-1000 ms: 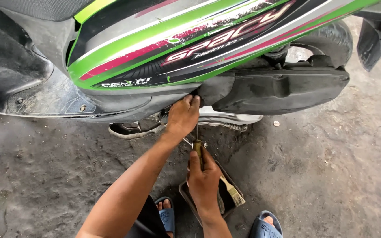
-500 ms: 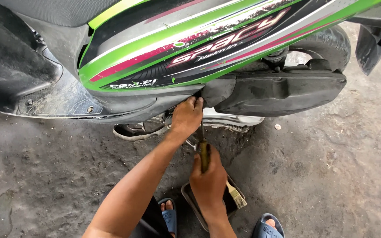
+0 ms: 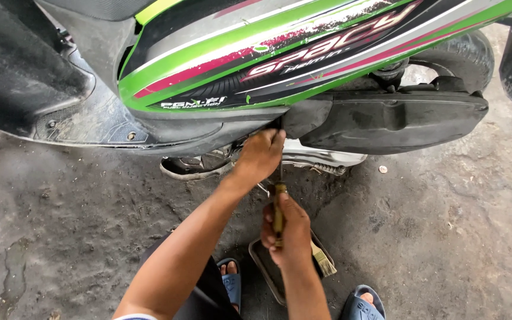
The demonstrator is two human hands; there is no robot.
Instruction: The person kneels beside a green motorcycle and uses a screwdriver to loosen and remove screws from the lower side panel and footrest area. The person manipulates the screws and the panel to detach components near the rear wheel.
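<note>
A motorcycle repair workshop or its yard is suggested: a green, black and silver plastic-panelled scooter point(image 3: 280, 53) is parked on a stained, cracked grey concrete floor point(image 3: 445, 237), where a dark rectangular metal tray point(image 3: 266, 266) with a bristle brush point(image 3: 322, 259) is laid.

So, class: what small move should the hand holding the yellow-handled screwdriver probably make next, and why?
Probably turn the yellow-handled screwdriver in place: the right hand grips its handle, its shaft points up under the green-striped scooter panel, and the left hand steadies the tip.

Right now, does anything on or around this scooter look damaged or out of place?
Nothing looks broken. The scooter's lower panel is dusty, and a brush lies across the edge of a tray on the ground, below the right hand holding a screwdriver.
</note>
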